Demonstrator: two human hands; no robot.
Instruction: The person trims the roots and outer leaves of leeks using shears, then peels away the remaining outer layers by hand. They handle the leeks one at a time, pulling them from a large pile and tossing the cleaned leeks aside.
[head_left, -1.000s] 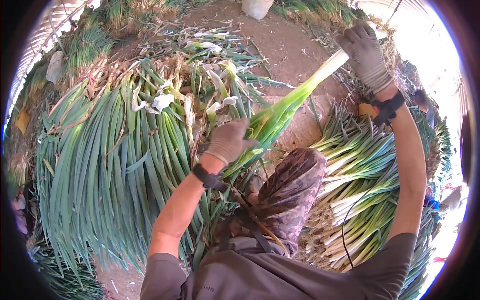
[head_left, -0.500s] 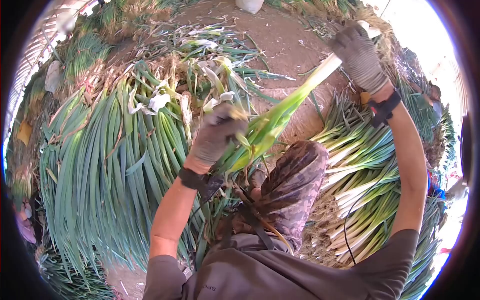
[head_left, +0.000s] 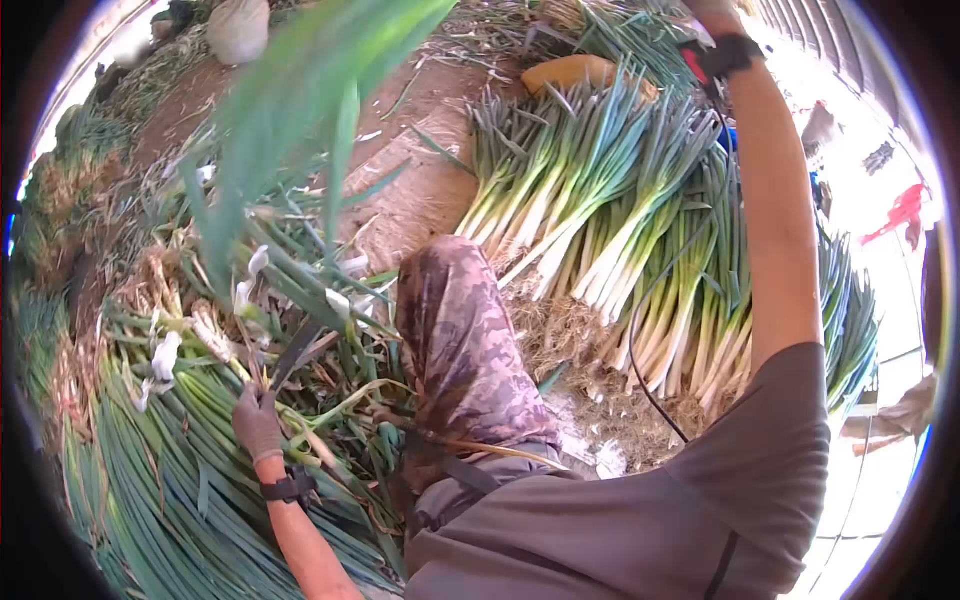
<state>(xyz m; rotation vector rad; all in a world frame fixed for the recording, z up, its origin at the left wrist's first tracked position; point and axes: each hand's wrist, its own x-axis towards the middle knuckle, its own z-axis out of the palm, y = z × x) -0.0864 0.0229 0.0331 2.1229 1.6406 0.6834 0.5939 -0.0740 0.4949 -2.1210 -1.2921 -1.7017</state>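
Note:
My left hand, in a grey glove, is at the root end of a heap of untrimmed green onions on the left. Its fingers are drawn together among stalks and peelings; what they grip is not clear. My right hand is at the top edge, mostly cut off, so its fingers are hidden. A blurred spray of green onion leaves hangs large across the upper left, close to the camera. Where its stalks are held lies outside the view.
Cleaned green onions with white stems and roots lie in rows to the right of my bent knee. Peeled leaves are strewn ahead. A white sack stands at the back. A black cable runs down from my right arm.
My view has turned right. My left hand has left the green onion's leaves and dropped to the heap. My right arm has swung further out, and leaves now sweep across the upper left.

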